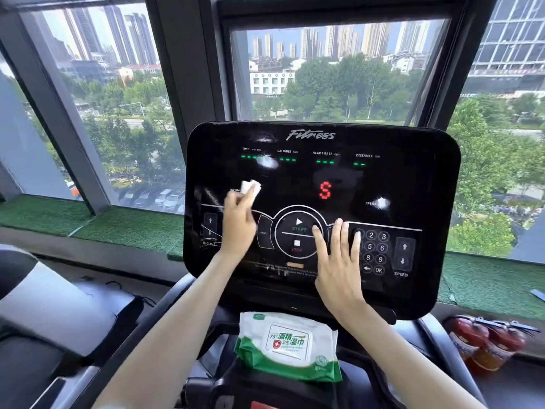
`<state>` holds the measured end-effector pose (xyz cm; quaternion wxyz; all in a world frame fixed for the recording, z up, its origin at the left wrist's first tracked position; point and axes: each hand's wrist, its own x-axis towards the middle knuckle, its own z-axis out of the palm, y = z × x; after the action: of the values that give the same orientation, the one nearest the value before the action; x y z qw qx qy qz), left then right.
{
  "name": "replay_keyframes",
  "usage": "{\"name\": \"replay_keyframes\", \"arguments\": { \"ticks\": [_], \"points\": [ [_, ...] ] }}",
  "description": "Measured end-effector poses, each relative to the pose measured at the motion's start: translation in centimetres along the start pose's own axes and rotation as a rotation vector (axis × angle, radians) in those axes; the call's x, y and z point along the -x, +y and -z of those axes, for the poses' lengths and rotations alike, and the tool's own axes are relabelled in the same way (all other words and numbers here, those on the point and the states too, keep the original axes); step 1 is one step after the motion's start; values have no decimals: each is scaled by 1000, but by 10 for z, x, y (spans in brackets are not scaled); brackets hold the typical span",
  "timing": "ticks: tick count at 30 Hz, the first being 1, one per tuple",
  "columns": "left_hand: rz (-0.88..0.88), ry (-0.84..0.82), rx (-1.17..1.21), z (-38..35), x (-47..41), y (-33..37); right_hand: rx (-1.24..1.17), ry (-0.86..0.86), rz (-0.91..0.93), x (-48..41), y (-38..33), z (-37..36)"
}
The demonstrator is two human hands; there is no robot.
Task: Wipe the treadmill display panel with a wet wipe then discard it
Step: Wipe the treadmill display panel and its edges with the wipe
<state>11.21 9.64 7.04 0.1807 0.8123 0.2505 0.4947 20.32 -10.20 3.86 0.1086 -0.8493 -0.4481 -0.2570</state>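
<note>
One wet wipe, white, bunched, pinched in fingers of left hand and pressed on upper-left part of treadmill display panel, just beside the INCLINE label. L hand closed round the wipe; wipe sticks out above the fingertips. Right hand open, fingers spread, lying flat on lower centre of panel, btwn round START/STOP control and number keypad; index tip on START ring edge. Panel glossy black, tilted toward viewer, red digit lit mid-screen, green dashes under TIME/CALORIES/HEART RATE/DISTANCE. Glare spots near TIME and SPEED. Below panel: wipes pack, white/green, label up, sitting on console ledge, flap looks shut. Far right on sill: two red extinguishers, lying down. Behind panel: windows w/ city view; green turf strip along the sill.
</note>
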Motion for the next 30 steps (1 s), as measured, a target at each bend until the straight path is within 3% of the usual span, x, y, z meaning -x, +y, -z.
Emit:
{"name": "replay_keyframes", "arguments": {
  "ticks": [2,3,6,7,8,12,13,16,17,18,21,23,30],
  "points": [
    [216,112,37,-2,-3,8,7,-3,3,1,0,0],
    [180,86,2,-7,-1,17,8,-4,0,1,0,1],
    [-259,-190,-128,-15,13,28,1,-2,-1,1,0,2],
    [-316,-232,-123,-11,12,24,-1,0,7,1,1,1],
    [-276,-212,-91,-7,6,19,-4,0,15,1,2,1],
    [271,131,40,-8,-7,27,-16,4,40,0,8,3],
    [251,140,20,-14,-7,37,-16,1,48,0,9,3],
    [-134,-60,-88,-30,3,54,-29,-4,81,1,14,5],
    [-185,-92,-96,-31,0,52,-47,-4,95,1,18,6],
    [-133,-51,-67,-31,-4,51,-71,-4,106,2,22,7],
    [294,237,79,-40,-14,64,-184,-5,104,6,36,11],
    [362,297,68,-55,-12,84,-224,0,88,11,47,13],
    [42,109,-24,-110,27,157,-213,58,-38,34,92,5]
  ]
}}
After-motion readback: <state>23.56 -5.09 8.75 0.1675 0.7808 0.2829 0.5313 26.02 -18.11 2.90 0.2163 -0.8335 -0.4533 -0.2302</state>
